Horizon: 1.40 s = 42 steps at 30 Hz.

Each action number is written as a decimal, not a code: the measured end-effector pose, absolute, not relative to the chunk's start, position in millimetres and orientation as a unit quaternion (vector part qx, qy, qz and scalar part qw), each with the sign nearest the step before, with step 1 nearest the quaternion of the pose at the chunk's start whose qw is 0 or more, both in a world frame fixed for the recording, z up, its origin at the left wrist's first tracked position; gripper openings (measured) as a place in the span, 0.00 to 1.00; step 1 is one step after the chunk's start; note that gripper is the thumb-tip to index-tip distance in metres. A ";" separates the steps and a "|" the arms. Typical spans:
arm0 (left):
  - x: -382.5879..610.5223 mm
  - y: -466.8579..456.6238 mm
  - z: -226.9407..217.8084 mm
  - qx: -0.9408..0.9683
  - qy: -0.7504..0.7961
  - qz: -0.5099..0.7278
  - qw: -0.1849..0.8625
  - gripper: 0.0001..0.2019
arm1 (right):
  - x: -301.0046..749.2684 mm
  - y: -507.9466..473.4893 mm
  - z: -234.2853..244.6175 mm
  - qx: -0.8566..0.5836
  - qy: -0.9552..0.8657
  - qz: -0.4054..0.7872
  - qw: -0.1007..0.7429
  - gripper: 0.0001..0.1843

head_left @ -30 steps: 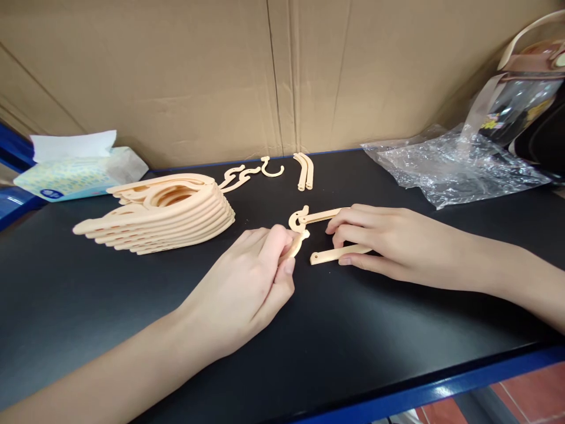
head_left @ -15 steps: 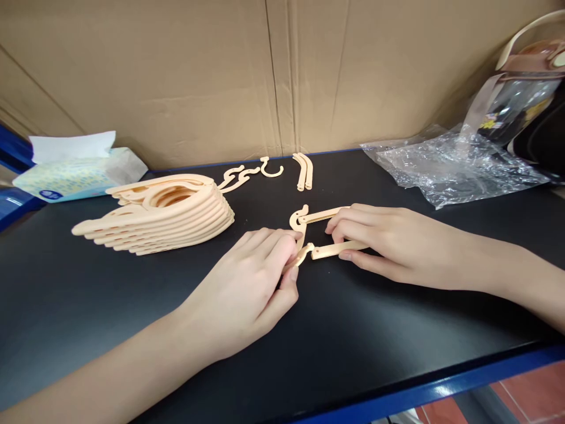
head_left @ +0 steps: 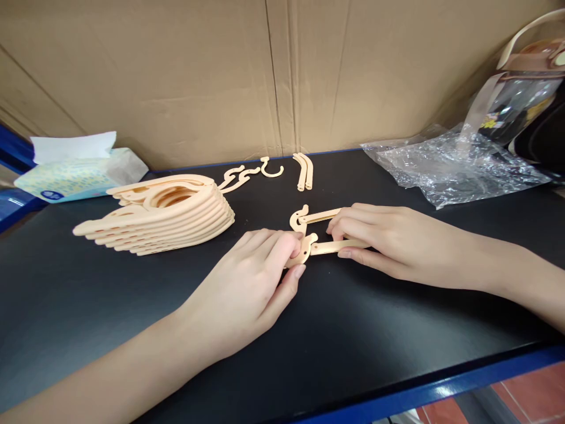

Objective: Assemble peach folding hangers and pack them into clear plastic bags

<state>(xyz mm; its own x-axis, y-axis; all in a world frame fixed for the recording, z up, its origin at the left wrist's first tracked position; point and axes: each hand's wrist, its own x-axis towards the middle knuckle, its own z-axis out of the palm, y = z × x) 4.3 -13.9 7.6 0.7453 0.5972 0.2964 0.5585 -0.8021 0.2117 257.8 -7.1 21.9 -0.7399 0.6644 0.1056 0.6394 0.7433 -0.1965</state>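
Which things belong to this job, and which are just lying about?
Seemingly part of the job:
curved piece in the left hand
two strips at the right hand
probably the matching hook, wavy pieces, curved bars, stacked frames

Apparently just lying about:
tissue pack
clear plastic
bottle

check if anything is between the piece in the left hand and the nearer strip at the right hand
Nothing visible: the curved piece in the left hand lies close beside the nearer strip at the right hand; whether they touch is unclear.
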 end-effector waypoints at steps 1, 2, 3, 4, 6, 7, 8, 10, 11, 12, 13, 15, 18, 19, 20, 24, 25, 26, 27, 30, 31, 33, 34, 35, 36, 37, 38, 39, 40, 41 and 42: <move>4.5 -13.6 7.8 0.934 0.306 0.176 0.048 0.03 | 257.8 -7.2 22.1 -0.349 -0.930 0.075 0.084 0.13; 4.7 -13.3 8.0 0.936 0.303 0.173 0.042 0.03 | 258.0 -7.3 22.2 -0.347 -0.931 0.076 0.082 0.13; 4.8 -12.9 8.2 0.938 0.300 0.171 0.036 0.04 | 258.1 -7.4 22.3 -0.345 -0.932 0.076 0.082 0.12; 4.9 -12.5 8.3 0.939 0.297 0.168 0.031 0.04 | 258.1 -7.3 22.2 -0.343 -0.933 0.076 0.082 0.12; 5.1 -12.1 8.3 0.941 0.294 0.163 0.024 0.06 | 258.2 -7.1 21.7 -0.337 -0.935 0.073 0.083 0.12; 5.2 -12.0 8.3 0.942 0.293 0.164 0.020 0.06 | 258.3 -6.9 21.3 -0.334 -0.936 0.072 0.085 0.12; 5.1 -12.0 8.3 0.942 0.292 0.166 0.017 0.07 | 258.3 -6.6 21.0 -0.331 -0.937 0.071 0.085 0.12; 4.9 -12.3 8.5 0.942 0.290 0.167 0.008 0.08 | 258.5 -6.3 20.4 -0.329 -0.938 0.069 0.083 0.12; 4.7 -12.5 8.6 0.943 0.290 0.164 0.004 0.08 | 258.6 -6.2 20.3 -0.328 -0.938 0.068 0.082 0.12; 4.4 -12.7 8.7 0.944 0.289 0.160 0.000 0.08 | 258.7 -6.2 20.2 -0.329 -0.939 0.067 0.081 0.12; 4.1 -12.9 8.8 0.945 0.289 0.156 -0.003 0.09 | 258.8 -6.3 20.1 -0.329 -0.938 0.065 0.081 0.12; 3.7 -13.3 8.7 0.945 0.288 0.153 -0.006 0.09 | 259.0 -6.4 19.8 -0.331 -0.938 0.062 0.082 0.12; 3.8 -13.7 8.4 0.945 0.286 0.156 -0.004 0.09 | 259.3 -6.5 18.8 -0.341 -0.935 0.055 0.082 0.12; 4.0 -13.7 8.3 0.945 0.285 0.157 -0.004 0.09 | 259.3 -6.4 18.2 -0.345 -0.933 0.052 0.083 0.12; 4.4 -13.7 8.2 0.945 0.285 0.159 -0.005 0.10 | 259.3 -6.3 17.7 -0.350 -0.932 0.048 0.086 0.12; 5.1 -13.0 7.7 0.944 0.287 0.159 0.002 0.09 | 258.8 -5.9 16.5 -0.365 -0.926 0.034 0.091 0.11; 5.0 -12.9 7.4 0.944 0.287 0.163 0.003 0.09 | 258.7 -5.8 16.4 -0.368 -0.925 0.031 0.091 0.10; 4.9 -12.8 7.2 0.943 0.288 0.167 0.003 0.09 | 258.6 -5.8 16.4 -0.370 -0.924 0.028 0.091 0.10; 4.9 -12.8 7.2 0.942 0.289 0.169 0.001 0.09 | 258.5 -5.8 16.3 -0.371 -0.924 0.024 0.091 0.10; 5.4 -13.2 7.9 0.944 0.287 0.162 -0.003 0.08 | 258.8 -5.4 16.0 -0.375 -0.922 0.013 0.095 0.10; 5.8 -13.4 8.4 0.945 0.286 0.159 -0.005 0.08 | 259.0 -5.1 16.0 -0.378 -0.921 0.011 0.094 0.10; 6.4 -14.0 9.0 0.946 0.284 0.153 -0.009 0.08 | 259.6 -4.5 15.9 -0.383 -0.919 0.008 0.091 0.11; 6.6 -14.2 9.1 0.947 0.284 0.151 -0.013 0.08 | 260.0 -4.2 15.9 -0.385 -0.919 0.006 0.087 0.11; 6.7 -14.5 9.0 0.947 0.285 0.149 -0.016 0.08 | 260.4 -3.9 16.0 -0.387 -0.918 0.005 0.084 0.11; 6.7 -14.7 8.8 0.947 0.285 0.148 -0.019 0.08 | 260.7 -3.6 16.0 -0.389 -0.918 0.003 0.080 0.11; 6.6 -14.9 8.6 0.947 0.285 0.148 -0.022 0.08 | 261.1 -3.4 16.0 -0.389 -0.918 0.000 0.077 0.11; 6.4 -15.0 8.3 0.947 0.285 0.146 -0.025 0.08 | 261.4 -3.3 15.9 -0.389 -0.918 -0.004 0.075 0.11; 6.2 -15.1 8.2 0.947 0.285 0.144 -0.028 0.08 | 261.7 -3.2 15.7 -0.390 -0.918 -0.008 0.075 0.11; 6.0 -15.2 8.1 0.948 0.284 0.141 -0.033 0.09 | 261.9 -3.1 15.6 -0.391 -0.917 -0.013 0.076 0.11; 5.7 -15.3 8.2 0.949 0.280 0.139 -0.040 0.09 | 262.0 -3.0 15.4 -0.392 -0.917 -0.018 0.077 0.11; 5.5 -15.5 8.4 0.950 0.275 0.138 -0.051 0.10 | 261.9 -3.0 15.3 -0.394 -0.916 -0.022 0.079 0.11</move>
